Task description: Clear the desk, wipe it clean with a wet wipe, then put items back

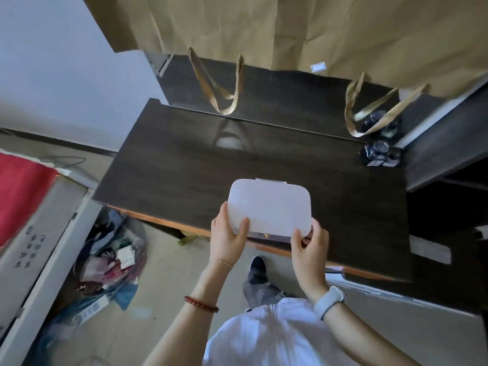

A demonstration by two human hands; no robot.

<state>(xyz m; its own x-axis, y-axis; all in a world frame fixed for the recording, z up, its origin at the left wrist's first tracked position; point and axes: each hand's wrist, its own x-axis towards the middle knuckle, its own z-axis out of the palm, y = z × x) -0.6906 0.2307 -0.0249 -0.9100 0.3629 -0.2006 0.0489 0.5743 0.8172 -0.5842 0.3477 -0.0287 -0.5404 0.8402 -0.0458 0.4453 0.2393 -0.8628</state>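
Note:
A white rounded flat box point(269, 204) hangs over the near edge of the dark wooden desk point(184, 165). My left hand point(228, 235) grips its near left corner, thumb on top. My right hand point(309, 247) holds its near right corner. A dark strip with a small gold fitting shows under the box's near edge between my hands. At the desk's far right stand some small dark glass bottles point(380, 153).
Brown paper bags point(290, 30) with ribbon handles hang over the back of the desk. On the floor at left lies a clear bag of rubbish point(111, 262), beside a white carton point(34, 249) with red cloth on it. A dark side unit point(449, 143) stands right.

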